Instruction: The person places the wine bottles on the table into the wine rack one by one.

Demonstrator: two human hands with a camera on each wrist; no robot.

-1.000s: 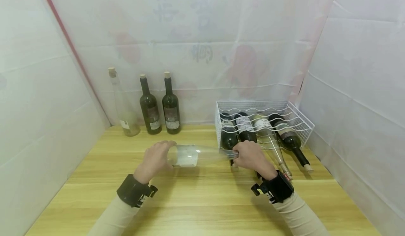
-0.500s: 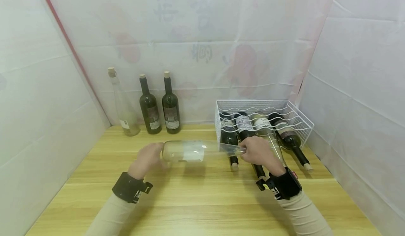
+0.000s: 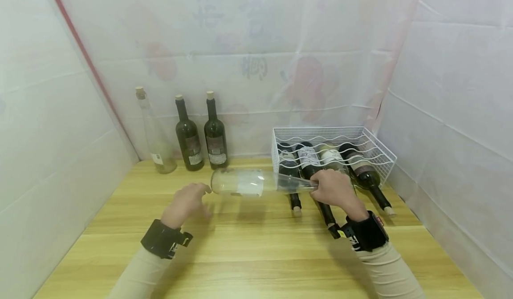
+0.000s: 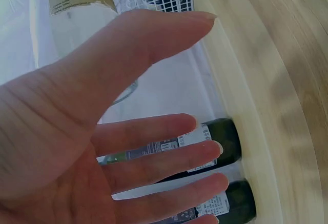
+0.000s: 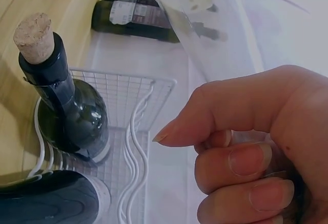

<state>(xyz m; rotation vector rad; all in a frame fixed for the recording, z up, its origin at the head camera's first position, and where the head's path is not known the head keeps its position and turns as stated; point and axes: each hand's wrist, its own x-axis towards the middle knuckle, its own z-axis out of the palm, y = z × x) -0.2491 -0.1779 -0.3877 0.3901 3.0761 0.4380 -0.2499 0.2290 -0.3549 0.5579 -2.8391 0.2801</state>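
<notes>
My right hand point(image 3: 334, 190) grips a clear glass bottle point(image 3: 230, 182) by its neck and holds it lying sideways above the table, its base toward the left. In the right wrist view the fingers of that hand point(image 5: 246, 157) curl round the neck, and the clear body slants away behind them. My left hand point(image 3: 186, 204) is just off the bottle's base, holding nothing. Its fingers are spread and nearly straight in the left wrist view, with the thumb point(image 4: 164, 32) out to the side. The bottle's neck overlaps dark bottles in the white wire rack point(image 3: 274, 150) in the head view.
Several bottles lie in the rack, including a dark one point(image 3: 362, 170) at its right side, with necks sticking out toward the front. A clear corked bottle point(image 3: 160, 143) and two dark corked bottles point(image 3: 188, 141) stand at the back left. Pale sheets point(image 3: 248, 45) enclose the wooden table point(image 3: 248, 259).
The clear bottle has moved right and farther back in my right hand. My left hand, at its base before, has let go and now sits apart from it.
</notes>
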